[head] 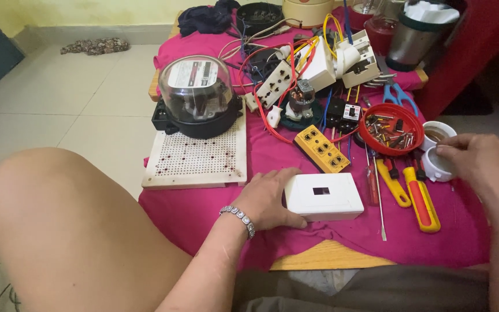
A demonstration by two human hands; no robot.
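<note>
- Left hand (267,196) lies flat on the magenta cloth (203,214), fingers loosely spread against the left end of a white rectangular plastic box (323,197) with a small dark window; no pinch.
- Box sits at the cloth's near edge, just left of the yellow-and-red-handled screwdrivers (420,199).
- Right hand (480,162) has fingertips curled together on a white round plastic fitting (434,164), beside a red bowl of screws (391,128).
- Glass-domed electric meter (197,95) stands on a white perforated board (194,162), well apart.
</note>
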